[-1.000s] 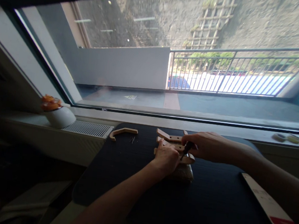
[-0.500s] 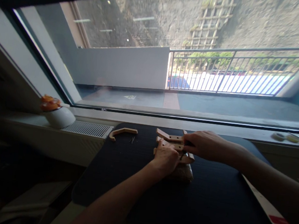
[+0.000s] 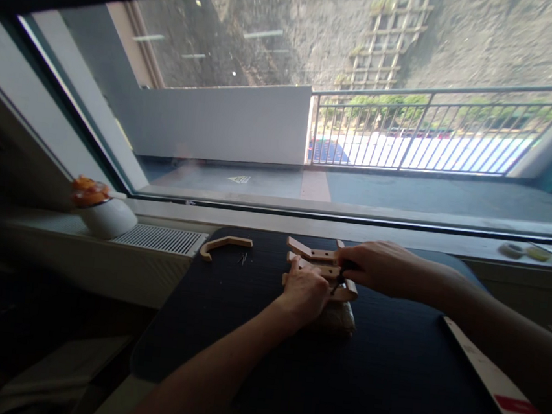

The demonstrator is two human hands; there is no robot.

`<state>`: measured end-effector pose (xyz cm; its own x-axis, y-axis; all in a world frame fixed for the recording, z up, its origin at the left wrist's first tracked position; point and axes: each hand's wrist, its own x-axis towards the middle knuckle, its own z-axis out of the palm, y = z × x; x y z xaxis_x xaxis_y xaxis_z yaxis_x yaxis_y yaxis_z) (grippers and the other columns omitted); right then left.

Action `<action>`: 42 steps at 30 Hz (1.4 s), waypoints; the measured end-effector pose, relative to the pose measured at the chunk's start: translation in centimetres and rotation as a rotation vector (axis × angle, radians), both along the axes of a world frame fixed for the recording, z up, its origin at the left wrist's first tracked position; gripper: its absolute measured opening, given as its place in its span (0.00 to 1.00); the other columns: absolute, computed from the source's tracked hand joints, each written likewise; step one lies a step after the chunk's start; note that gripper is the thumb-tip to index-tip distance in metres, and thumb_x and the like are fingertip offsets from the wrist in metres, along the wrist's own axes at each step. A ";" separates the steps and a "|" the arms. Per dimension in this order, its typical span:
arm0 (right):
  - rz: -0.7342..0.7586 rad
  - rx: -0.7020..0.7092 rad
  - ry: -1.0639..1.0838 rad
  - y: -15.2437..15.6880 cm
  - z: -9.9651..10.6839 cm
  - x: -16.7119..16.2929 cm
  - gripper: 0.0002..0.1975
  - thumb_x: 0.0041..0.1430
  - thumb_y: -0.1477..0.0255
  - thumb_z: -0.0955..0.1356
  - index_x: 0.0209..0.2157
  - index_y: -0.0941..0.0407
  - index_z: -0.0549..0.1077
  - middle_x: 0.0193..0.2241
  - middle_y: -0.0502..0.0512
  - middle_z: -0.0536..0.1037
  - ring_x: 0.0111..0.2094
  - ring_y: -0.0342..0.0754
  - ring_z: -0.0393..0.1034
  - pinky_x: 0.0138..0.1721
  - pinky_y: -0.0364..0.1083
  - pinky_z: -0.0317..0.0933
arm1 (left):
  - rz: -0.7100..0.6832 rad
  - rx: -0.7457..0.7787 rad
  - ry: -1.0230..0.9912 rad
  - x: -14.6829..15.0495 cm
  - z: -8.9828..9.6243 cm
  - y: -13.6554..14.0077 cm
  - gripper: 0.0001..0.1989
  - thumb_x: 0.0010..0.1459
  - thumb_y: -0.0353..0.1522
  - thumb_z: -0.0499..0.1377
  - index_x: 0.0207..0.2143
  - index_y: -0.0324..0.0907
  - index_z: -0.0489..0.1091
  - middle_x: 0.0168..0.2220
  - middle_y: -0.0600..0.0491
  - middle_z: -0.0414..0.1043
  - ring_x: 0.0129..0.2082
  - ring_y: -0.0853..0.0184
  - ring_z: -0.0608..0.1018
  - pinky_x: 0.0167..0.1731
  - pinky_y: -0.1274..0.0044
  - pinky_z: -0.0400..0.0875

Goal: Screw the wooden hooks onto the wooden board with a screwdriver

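My left hand [image 3: 304,291] presses on a set of pale wooden hooks [image 3: 324,255], its fingers wrapped round the near part. Round dark holes show in the hooks' flat middle sections. My right hand [image 3: 380,267] is closed on a dark screwdriver [image 3: 341,277], whose thin shaft slants down toward the nearest wooden piece [image 3: 346,293]. The handle is mostly hidden in the fist, and the tip is hard to make out. Under the wood lies a brownish wrapped bundle [image 3: 338,318]. Off to the left rest a loose wooden hook [image 3: 226,241] and several thin screws [image 3: 243,258].
Everything lies on a dark table [image 3: 205,330] below a wide window. A flat white panel with a red stripe [image 3: 515,404] sits along the right edge. Beyond the table, a white pot [image 3: 109,217] stands by a vent, and tape rolls [image 3: 513,251] lie on the sill.
The screwdriver's shaft and my right fingers have shifted very slightly. The left hand keeps its hold on the wood, and the view has moved a little.
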<state>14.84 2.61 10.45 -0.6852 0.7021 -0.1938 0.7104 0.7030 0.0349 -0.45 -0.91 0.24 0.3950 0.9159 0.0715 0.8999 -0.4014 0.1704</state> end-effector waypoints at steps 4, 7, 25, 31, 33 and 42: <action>-0.033 0.034 -0.028 -0.2 0.1 -0.5 0.12 0.63 0.67 0.62 0.35 0.56 0.74 0.30 0.57 0.79 0.31 0.52 0.73 0.26 0.45 0.49 | 0.010 0.001 0.007 0.0 0.0 0.0 0.10 0.59 0.35 0.58 0.31 0.42 0.78 0.34 0.49 0.77 0.42 0.57 0.76 0.59 0.58 0.52; -0.024 0.030 -0.021 -0.3 0.1 -0.5 0.11 0.62 0.66 0.62 0.36 0.55 0.74 0.29 0.57 0.79 0.30 0.53 0.73 0.26 0.45 0.49 | 0.007 0.000 -0.003 0.0 0.0 0.0 0.11 0.60 0.36 0.58 0.30 0.42 0.78 0.33 0.50 0.77 0.42 0.57 0.76 0.58 0.58 0.52; -0.017 0.008 -0.024 -0.2 -0.3 -0.5 0.15 0.64 0.64 0.60 0.38 0.57 0.74 0.32 0.60 0.79 0.32 0.54 0.73 0.27 0.45 0.51 | -0.005 0.036 0.021 0.0 -0.1 -0.1 0.13 0.61 0.36 0.57 0.32 0.40 0.79 0.36 0.46 0.77 0.42 0.56 0.76 0.55 0.61 0.57; 0.015 -0.015 0.002 -0.2 0.1 -0.2 0.09 0.59 0.68 0.63 0.39 0.53 0.73 0.29 0.54 0.78 0.29 0.51 0.72 0.25 0.44 0.48 | 0.015 -0.005 0.011 0.0 0.0 0.0 0.13 0.61 0.37 0.56 0.31 0.41 0.78 0.35 0.49 0.77 0.41 0.58 0.76 0.56 0.60 0.57; 0.037 -0.027 0.019 -0.1 0.3 0.1 0.08 0.58 0.71 0.63 0.37 0.52 0.73 0.30 0.52 0.79 0.30 0.50 0.72 0.26 0.44 0.49 | 0.016 -0.001 0.010 0.1 0.1 -0.1 0.13 0.61 0.36 0.56 0.31 0.41 0.78 0.34 0.49 0.77 0.41 0.58 0.76 0.56 0.60 0.57; -0.030 0.009 -0.023 -0.3 0.2 -0.4 0.12 0.63 0.66 0.62 0.38 0.55 0.75 0.32 0.57 0.79 0.33 0.53 0.73 0.28 0.45 0.51 | 0.011 0.008 0.015 0.0 0.0 -0.1 0.12 0.60 0.35 0.56 0.31 0.42 0.78 0.36 0.49 0.76 0.42 0.59 0.76 0.58 0.60 0.54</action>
<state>14.42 2.35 10.67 -0.6595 0.7239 -0.2025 0.7298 0.6812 0.0580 -0.42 -1.05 0.23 0.3856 0.9197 0.0731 0.9069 -0.3924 0.1534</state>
